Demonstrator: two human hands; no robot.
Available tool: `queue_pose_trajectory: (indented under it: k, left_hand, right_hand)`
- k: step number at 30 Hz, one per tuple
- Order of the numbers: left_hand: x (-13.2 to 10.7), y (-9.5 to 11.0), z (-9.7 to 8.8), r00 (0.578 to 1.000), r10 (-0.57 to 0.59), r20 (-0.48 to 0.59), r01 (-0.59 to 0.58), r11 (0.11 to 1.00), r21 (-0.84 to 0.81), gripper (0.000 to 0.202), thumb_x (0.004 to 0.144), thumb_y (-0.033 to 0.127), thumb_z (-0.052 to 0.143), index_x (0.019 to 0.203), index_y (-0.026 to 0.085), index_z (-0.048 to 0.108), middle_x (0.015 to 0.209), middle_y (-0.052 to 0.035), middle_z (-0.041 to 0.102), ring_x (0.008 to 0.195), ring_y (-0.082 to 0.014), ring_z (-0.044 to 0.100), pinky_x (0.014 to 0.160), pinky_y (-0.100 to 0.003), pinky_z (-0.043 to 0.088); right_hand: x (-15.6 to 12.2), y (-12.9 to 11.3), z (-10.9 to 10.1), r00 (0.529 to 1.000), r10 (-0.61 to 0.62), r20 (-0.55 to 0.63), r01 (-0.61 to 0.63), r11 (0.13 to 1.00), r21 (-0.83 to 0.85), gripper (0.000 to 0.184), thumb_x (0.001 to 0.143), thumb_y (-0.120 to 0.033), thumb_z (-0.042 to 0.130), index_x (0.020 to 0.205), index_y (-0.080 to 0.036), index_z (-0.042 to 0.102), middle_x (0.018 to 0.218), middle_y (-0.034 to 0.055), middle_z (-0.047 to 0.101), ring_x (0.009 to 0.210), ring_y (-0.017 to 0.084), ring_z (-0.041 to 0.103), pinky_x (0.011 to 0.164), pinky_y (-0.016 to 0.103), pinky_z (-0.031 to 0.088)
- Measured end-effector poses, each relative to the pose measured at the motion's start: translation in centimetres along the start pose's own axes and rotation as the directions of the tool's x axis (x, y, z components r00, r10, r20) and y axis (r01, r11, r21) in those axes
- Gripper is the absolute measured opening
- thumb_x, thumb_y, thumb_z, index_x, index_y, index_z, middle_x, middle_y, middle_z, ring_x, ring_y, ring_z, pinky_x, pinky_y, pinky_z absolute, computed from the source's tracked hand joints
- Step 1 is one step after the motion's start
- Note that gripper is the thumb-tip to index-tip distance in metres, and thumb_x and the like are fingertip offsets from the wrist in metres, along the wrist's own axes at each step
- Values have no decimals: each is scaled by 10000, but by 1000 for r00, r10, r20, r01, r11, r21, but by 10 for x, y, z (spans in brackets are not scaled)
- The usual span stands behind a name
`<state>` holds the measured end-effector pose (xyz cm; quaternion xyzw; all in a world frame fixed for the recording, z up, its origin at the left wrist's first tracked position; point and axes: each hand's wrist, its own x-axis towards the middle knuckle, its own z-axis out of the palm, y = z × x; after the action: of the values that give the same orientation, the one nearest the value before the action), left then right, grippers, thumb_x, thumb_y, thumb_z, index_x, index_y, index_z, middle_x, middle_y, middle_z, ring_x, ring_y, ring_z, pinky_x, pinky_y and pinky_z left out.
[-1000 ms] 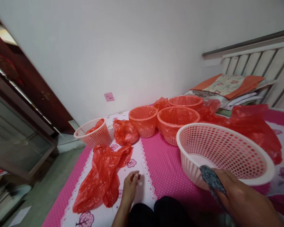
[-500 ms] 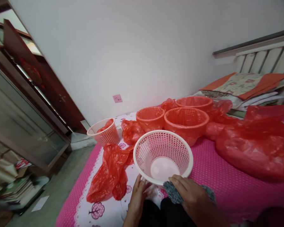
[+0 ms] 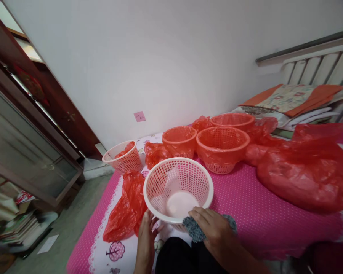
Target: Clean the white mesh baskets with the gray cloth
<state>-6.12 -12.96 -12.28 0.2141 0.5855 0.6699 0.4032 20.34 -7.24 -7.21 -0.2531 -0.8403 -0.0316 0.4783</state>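
Note:
A white perforated plastic basket (image 3: pixel 178 190) with an open top sits in front of me, its mouth tilted toward me. At its lower left, my left hand (image 3: pixel 146 234) holds it from outside, fingers just under the rim. My right hand (image 3: pixel 210 228) is closed on a dark grey cloth (image 3: pixel 194 229), which is pressed against the near right rim. Part of the cloth sticks out beyond that hand. A crumpled red plastic bag (image 3: pixel 125 213) lies left of the basket, close to my left hand.
Red-bag-lined baskets (image 3: pixel 179 140) stand behind. A white basket (image 3: pixel 127 158) with red plastic inside is at the bed's left edge. A big red bag (image 3: pixel 305 175) lies right on the pink bedspread (image 3: pixel 234 198). Folded bedding (image 3: pixel 291 99) is stacked by the radiator (image 3: pixel 317 68).
The white basket has shifted left in view, both hands moving with it. The cloth remains in my right hand at the near rim. The camera view has also shifted slightly.

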Motion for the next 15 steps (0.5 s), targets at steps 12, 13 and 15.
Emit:
queue_pose_trajectory:
  k: [12, 13, 15]
  left_hand:
    - [0, 26, 28, 994, -109, -12, 110, 992, 68, 797, 937, 820, 517, 1573, 341, 543, 1661, -142, 558, 1512, -370, 544, 898, -459, 642]
    - [-2, 25, 24, 996, -79, -29, 81, 994, 70, 810, 931, 824, 522, 1588, 351, 524, 1658, -138, 562, 1504, -365, 555, 921, -462, 634]
    - [-9, 20, 12, 998, -23, -57, 27, 997, 68, 843, 905, 836, 553, 1593, 350, 516, 1610, -146, 612, 1460, -354, 601, 980, -472, 614]
  right_hand:
    - [-8, 7, -16, 984, 103, 144, -124, 981, 146, 778, 720, -2, 516, 1473, -170, 617, 1439, 123, 737, 1304, 240, 725, 1085, 328, 607]
    - [-9, 9, -22, 984, 152, 91, -166, 970, 175, 653, 801, -46, 537, 1433, -179, 639, 1401, 125, 753, 1277, 241, 739, 1072, 322, 612]
    - [-15, 19, -34, 945, 328, 4, -320, 919, 229, 347, 947, -224, 588, 1276, -209, 696, 1220, 107, 809, 1121, 245, 794, 989, 317, 645]
